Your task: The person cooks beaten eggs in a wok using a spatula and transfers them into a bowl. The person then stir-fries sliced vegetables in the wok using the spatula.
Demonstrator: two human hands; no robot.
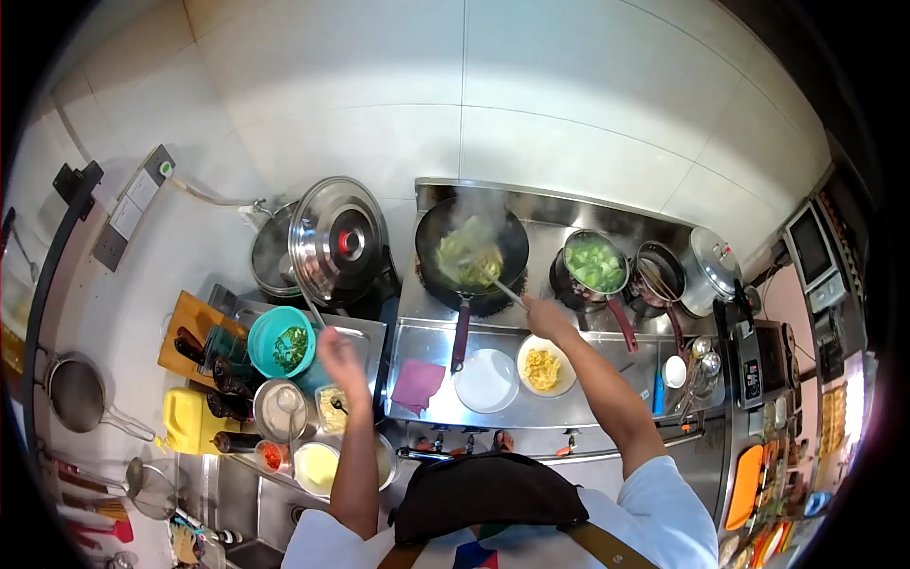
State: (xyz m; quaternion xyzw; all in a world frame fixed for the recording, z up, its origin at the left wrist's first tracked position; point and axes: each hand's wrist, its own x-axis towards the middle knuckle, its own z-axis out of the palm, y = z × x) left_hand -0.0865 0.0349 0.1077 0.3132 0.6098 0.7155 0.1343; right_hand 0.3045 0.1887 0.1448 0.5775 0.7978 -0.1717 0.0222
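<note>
My right hand [550,321] is closed around the handle of a spatula [510,292], whose blade reaches into a dark wok [428,226] on the stove. Pale green and yellow food [471,254] steams in the wok, and the blade is blurred among it. My left hand [341,360] hangs beside a teal bowl [261,339] of chopped greens, above a clear container [332,417] with a black-handled utensil. A thin metal handle [313,308] runs up from near its fingertips. Blur hides whether my left fingers hold it.
A bowl of yellow food [542,368], a white plate [485,381] and a purple cloth [417,385] lie before the stove. Right of the wok stand a pot of green vegetables [595,264] and a pressure cooker [711,270]. A large lid [332,232] leans at left.
</note>
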